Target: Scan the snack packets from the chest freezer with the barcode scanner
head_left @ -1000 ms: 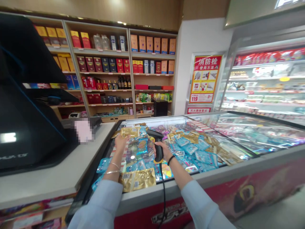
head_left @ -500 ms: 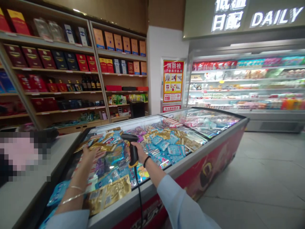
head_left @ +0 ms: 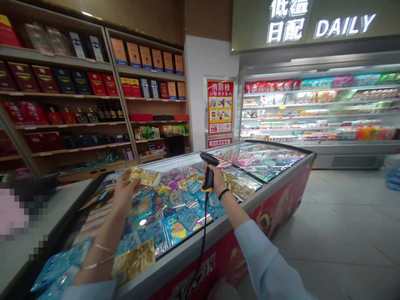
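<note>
Raised over the left part of the glass-topped freezer (head_left: 275,196), my left hand (head_left: 125,189) holds a gold packet (head_left: 146,176) by its left end. My right hand (head_left: 215,179) is closed round the handle of a black and yellow barcode scanner (head_left: 208,159), whose cable hangs down over the freezer's front edge. Blue packets (head_left: 189,216) and gold ones lie in a pile on the glass below both hands. Another gold packet (head_left: 136,260) rests at the near edge, beside my left forearm. More blue packets (head_left: 59,266) lie at the lower left.
A grey counter (head_left: 67,204) runs along the left side. Behind the freezer stand shelves (head_left: 71,96) of boxes and bottles. A lit refrigerated display (head_left: 318,143) is at the right rear, and a water bottle (head_left: 393,173) stands at the right edge.
My left hand has lifted a gold packet up from the pile. My right hand has moved right and up with the scanner, away from my left hand. The view has shifted slightly right.
</note>
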A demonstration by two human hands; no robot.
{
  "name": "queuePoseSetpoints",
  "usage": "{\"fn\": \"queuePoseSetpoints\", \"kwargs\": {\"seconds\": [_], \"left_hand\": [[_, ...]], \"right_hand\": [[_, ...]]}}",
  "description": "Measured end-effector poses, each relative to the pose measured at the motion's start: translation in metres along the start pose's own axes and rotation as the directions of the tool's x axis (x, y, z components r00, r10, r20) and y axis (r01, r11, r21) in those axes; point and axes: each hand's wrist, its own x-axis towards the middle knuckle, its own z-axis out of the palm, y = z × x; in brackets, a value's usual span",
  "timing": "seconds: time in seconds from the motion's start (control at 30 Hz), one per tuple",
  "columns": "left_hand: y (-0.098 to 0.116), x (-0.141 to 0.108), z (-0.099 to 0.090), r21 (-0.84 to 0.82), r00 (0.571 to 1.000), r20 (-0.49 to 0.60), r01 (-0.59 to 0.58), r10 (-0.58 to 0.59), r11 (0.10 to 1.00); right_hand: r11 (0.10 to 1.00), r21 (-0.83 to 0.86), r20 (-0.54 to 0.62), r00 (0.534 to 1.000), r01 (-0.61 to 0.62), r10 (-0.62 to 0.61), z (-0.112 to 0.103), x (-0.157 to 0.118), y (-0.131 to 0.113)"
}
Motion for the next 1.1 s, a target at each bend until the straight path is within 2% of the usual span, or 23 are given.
{"fn": "queuePoseSetpoints", "kwargs": {"seconds": [0.07,0.17,0.27,0.3,0.37,0.43,0.47,0.53,0.6,0.73,0.8,0.87,1.1], "left_hand": [[-0.006,-0.014,0.035,-0.091,0.977,0.212,-0.006,0.026,0.996],[-0.028,-0.043,0.089,-0.06,0.942,0.324,-0.068,0.084,0.996],[-0.056,-0.071,0.132,-0.007,0.901,0.428,-0.079,0.075,0.997],[-0.065,-0.079,0.143,0.031,0.872,0.484,-0.102,0.074,0.994],[-0.08,-0.09,0.156,0.16,0.799,0.595,-0.225,0.088,0.961],[-0.09,-0.099,0.161,0.356,0.735,0.675,-0.406,0.069,0.842],[-0.094,-0.102,0.161,0.459,0.723,0.69,-0.472,0.033,0.753],[-0.099,-0.105,0.16,0.616,0.735,0.676,-0.521,-0.057,0.591],[-0.101,-0.106,0.158,0.68,0.741,0.661,-0.526,-0.117,0.511],[-0.099,-0.103,0.156,0.659,0.698,0.707,-0.591,-0.113,0.466],[-0.098,-0.103,0.157,0.63,0.665,0.739,-0.625,-0.108,0.462],[-0.098,-0.103,0.158,0.609,0.65,0.755,-0.642,-0.092,0.465],[-0.099,-0.106,0.16,0.593,0.692,0.721,-0.605,-0.016,0.531]], "right_hand": [[0.998,0.023,-0.074,0.996,0.05,-0.048,-0.024,0.005,-0.015],[0.992,0.063,-0.224,0.97,0.11,-0.094,-0.061,0.002,-0.023],[0.991,0.067,-0.253,0.963,0.115,-0.095,-0.096,-0.009,-0.016],[0.991,0.074,-0.258,0.962,0.113,-0.091,-0.106,-0.013,-0.012],[0.99,0.085,-0.256,0.962,0.117,-0.091,-0.121,-0.018,-0.005],[0.99,0.08,-0.262,0.96,0.12,-0.095,-0.13,-0.022,0.001],[0.99,0.071,-0.269,0.958,0.123,-0.099,-0.131,-0.022,0.003],[0.99,0.057,-0.286,0.952,0.132,-0.11,-0.131,-0.023,0.004],[0.989,0.054,-0.296,0.948,0.137,-0.115,-0.13,-0.022,0.004],[0.987,0.082,-0.305,0.947,0.136,-0.105,-0.129,-0.022,0.002],[0.986,0.078,-0.3,0.947,0.146,-0.116,-0.13,-0.023,0.002],[0.986,0.056,-0.294,0.946,0.158,-0.135,-0.131,-0.023,0.002],[0.984,0.055,-0.308,0.94,0.17,-0.145,-0.131,-0.025,0.0]]}}
